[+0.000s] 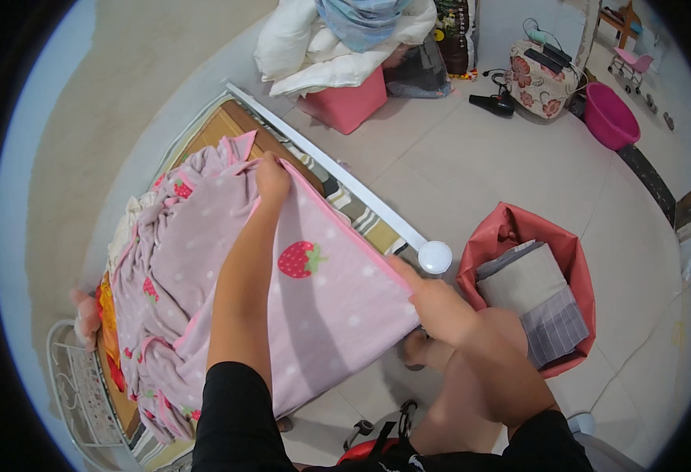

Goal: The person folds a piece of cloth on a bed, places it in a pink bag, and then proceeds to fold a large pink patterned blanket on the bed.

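Observation:
A pink fleece blanket with strawberry prints and a brighter pink border is stretched out before me. My left hand grips its border at the far side, over the bed. Nearer the bed's foot, my right hand pinches a corner of the same border; its fingers are slightly blurred. Between the two hands the border runs taut. The rest of the blanket lies bunched in folds on the left, over the bed's wooden mat.
A white metal bed rail ends in a round-capped post. Right of it stands a red fabric bin with folded cloth. Beyond are a pink box under white bedding, a hair dryer and a magenta basin.

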Demonstrator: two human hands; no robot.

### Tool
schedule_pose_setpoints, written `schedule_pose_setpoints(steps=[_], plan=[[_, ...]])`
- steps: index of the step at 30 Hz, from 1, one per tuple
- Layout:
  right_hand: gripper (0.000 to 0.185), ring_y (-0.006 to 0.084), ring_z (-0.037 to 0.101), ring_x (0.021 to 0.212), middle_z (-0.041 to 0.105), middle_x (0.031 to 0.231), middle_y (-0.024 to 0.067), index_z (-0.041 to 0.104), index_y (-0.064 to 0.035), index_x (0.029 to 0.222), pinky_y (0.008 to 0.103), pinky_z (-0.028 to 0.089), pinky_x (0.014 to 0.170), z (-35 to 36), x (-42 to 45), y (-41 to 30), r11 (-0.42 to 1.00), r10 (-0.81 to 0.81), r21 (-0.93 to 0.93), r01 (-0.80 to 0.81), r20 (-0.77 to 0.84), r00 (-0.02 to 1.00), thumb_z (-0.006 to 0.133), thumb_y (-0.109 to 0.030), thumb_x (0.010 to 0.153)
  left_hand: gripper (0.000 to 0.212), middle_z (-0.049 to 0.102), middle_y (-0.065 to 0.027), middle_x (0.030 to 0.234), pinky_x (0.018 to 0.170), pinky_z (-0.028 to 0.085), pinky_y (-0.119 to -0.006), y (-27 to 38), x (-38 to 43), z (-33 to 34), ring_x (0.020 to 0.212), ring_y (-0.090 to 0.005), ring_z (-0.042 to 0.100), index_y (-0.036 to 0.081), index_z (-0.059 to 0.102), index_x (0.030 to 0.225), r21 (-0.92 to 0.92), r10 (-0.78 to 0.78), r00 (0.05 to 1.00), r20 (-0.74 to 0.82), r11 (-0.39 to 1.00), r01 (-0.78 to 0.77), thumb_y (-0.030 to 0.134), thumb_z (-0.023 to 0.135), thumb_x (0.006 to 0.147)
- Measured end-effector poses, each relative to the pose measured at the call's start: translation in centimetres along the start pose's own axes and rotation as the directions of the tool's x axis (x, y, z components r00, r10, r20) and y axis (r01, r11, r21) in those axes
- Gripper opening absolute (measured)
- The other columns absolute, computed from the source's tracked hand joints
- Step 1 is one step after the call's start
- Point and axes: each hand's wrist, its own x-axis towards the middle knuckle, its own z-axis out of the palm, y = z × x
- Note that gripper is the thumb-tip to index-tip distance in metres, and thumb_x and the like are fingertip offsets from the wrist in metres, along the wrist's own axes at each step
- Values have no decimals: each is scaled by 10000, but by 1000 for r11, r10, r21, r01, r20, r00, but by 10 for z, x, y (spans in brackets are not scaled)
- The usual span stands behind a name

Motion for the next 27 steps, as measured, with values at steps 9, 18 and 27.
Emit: schedule_pose_setpoints(steps=[9,18,27], plan=[[370,384,632,824,637,876,216,455,-42,1186,445,505,713,13,6,2,848,28,-528,51,141,990,452,-57,816,360,515,-242,1135,866,372,-474,-8,-48,36,1065,-393,478,-8,449,1172,-95,40,965,-260,993,-67,94,482,829],[321,377,639,857,638,905,234,398,-4,1108,485,497,726,39,44,3,664,147,-739,-111,-16,989,463,-99,808,580,256,-232,1425,1040,215,-550,17,-197,-56,1323,-391,232,65,304,1383,110,170,933,318,971,-214,308,479,887],[356,332,364,1245,414,1279,241,508,-80,1150,550,320,964,78,16,-6,417,-425,-903,-102,-293,857,549,-200,817,641,225,-185,1458,1039,122,-611,-53,-343,-250,1353,-345,197,177,311,1402,53,189,744,641,956,-289,414,528,848]])
